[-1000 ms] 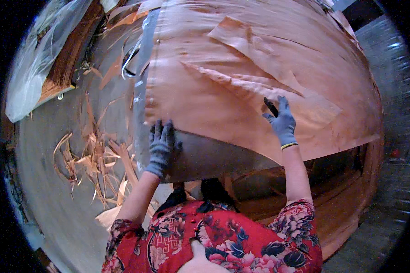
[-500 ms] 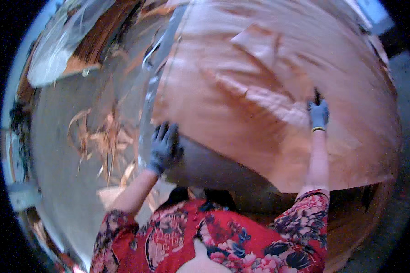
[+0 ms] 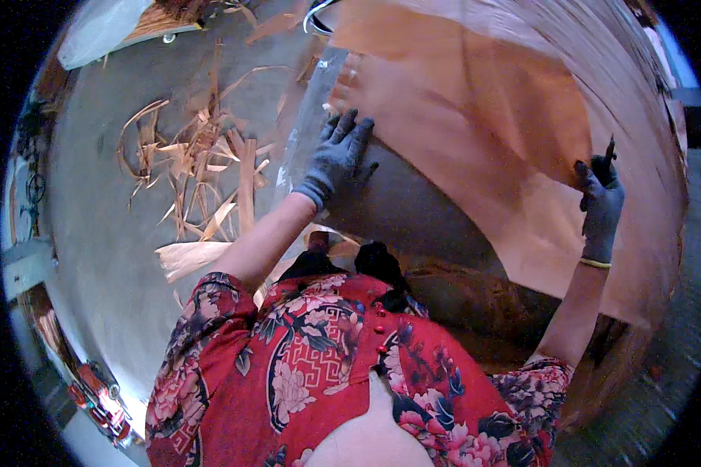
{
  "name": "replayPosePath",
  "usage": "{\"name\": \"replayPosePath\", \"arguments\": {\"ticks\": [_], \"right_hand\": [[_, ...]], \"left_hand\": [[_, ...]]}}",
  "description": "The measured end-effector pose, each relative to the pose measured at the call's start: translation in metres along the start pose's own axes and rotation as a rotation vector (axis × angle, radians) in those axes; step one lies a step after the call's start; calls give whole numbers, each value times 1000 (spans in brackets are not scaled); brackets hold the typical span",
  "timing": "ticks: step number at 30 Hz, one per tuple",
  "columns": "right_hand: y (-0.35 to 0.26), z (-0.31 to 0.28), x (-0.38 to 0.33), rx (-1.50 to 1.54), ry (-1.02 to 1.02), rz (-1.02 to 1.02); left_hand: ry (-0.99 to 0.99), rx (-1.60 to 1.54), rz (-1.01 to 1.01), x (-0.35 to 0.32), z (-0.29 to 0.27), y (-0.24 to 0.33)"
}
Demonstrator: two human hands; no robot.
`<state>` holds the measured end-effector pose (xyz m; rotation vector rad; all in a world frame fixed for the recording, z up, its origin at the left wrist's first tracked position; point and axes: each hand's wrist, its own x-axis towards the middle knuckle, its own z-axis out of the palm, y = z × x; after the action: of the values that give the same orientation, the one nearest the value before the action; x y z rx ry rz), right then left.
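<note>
A thin reddish-brown sheet, like wood veneer (image 3: pixel 413 101), lies over a stack or table in front of me, with part of it lifted and curling on the right. My left hand (image 3: pixel 339 156), in a grey glove, rests with fingers spread at the sheet's near left edge, beside a pale metallic strip (image 3: pixel 308 109). Far to the right, my gloved right hand (image 3: pixel 602 206) is closed around a dark, slim, pointed tool (image 3: pixel 610 149), its kind unclear. Those fingers also meet the edge of the curled sheet. Below the sheet shows a dark grey-brown surface (image 3: pixel 428 206).
Torn veneer strips (image 3: pixel 202 171) litter the grey floor (image 3: pixel 93 257) to my left. A plastic-covered stack (image 3: pixel 105 31) stands at the far left. Near the lower left sits a red object (image 3: pixel 97 393) I cannot make out. A white cord loop (image 3: pixel 313 19) hangs at the sheet's far left.
My right hand has moved right, and the sheet now curls up in a broad fold beside it. My left hand shows farther up and right in the shifted view, still at the sheet's edge.
</note>
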<state>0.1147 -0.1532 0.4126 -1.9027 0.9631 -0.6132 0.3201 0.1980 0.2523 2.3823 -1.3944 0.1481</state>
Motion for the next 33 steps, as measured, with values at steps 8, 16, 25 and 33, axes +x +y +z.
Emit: {"name": "replayPosePath", "arguments": {"ticks": [8, 16, 25, 33], "right_hand": [[23, 22, -19, -6, -256, 295], [117, 52, -97, -209, -348, 136], [109, 48, -109, -582, -230, 35], [89, 40, -97, -649, -218, 95]], "left_hand": [[172, -739, -285, 38, -18, 7], [-264, -1311, -582, -35, -42, -5], [-130, -1404, -1136, -58, -58, 20], [-128, -1259, -1235, -49, -55, 37]]}}
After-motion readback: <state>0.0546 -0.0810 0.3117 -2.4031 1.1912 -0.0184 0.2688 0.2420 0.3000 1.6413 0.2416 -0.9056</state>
